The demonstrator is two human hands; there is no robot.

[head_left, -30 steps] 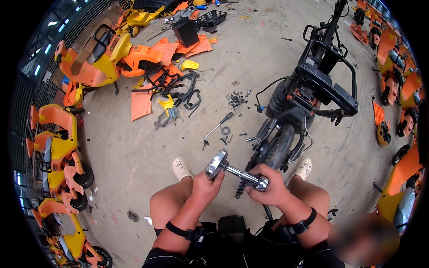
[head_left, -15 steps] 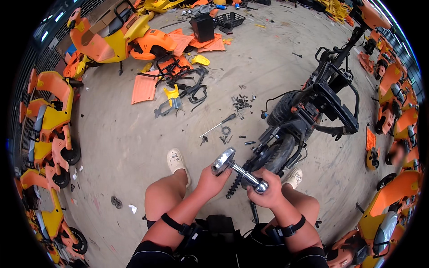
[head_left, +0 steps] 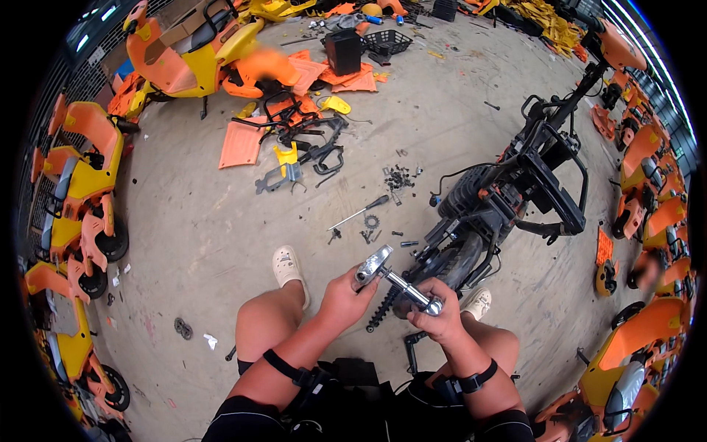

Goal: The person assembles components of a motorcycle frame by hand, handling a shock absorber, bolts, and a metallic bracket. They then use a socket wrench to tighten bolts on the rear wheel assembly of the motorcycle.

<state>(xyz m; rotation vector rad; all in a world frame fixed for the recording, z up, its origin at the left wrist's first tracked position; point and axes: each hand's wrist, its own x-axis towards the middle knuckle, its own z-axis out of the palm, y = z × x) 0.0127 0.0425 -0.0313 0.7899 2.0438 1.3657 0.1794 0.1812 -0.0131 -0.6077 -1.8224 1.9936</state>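
Observation:
Above my knees I hold a chrome socket wrench (head_left: pixel 375 267) with a long shiny shaft (head_left: pixel 405 289). My left hand (head_left: pixel 345 298) is closed round its wide end. At the shaft's other end, my right hand (head_left: pixel 440 315) grips near the rounded chrome tip, its thumb and fingers wrapped there. Just beyond my right hand is the rear tyre (head_left: pixel 465 258) of a stripped black scooter frame (head_left: pixel 515 177) lying low on the floor. A black coil-spring shock absorber (head_left: pixel 381 306) hangs beside that wheel.
On the concrete ahead lie a screwdriver (head_left: pixel 359 214), a small sprocket (head_left: pixel 372 222) and a pile of bolts (head_left: pixel 398 177). Farther off are orange panels (head_left: pixel 241 142), black brackets (head_left: pixel 324 153) and a black box (head_left: pixel 343 51). Orange and yellow scooters (head_left: pixel 82 180) line both sides.
The camera view has shifted slightly, so the surroundings sit a little differently. The wrench has tilted slightly; both hands keep their grip on it.

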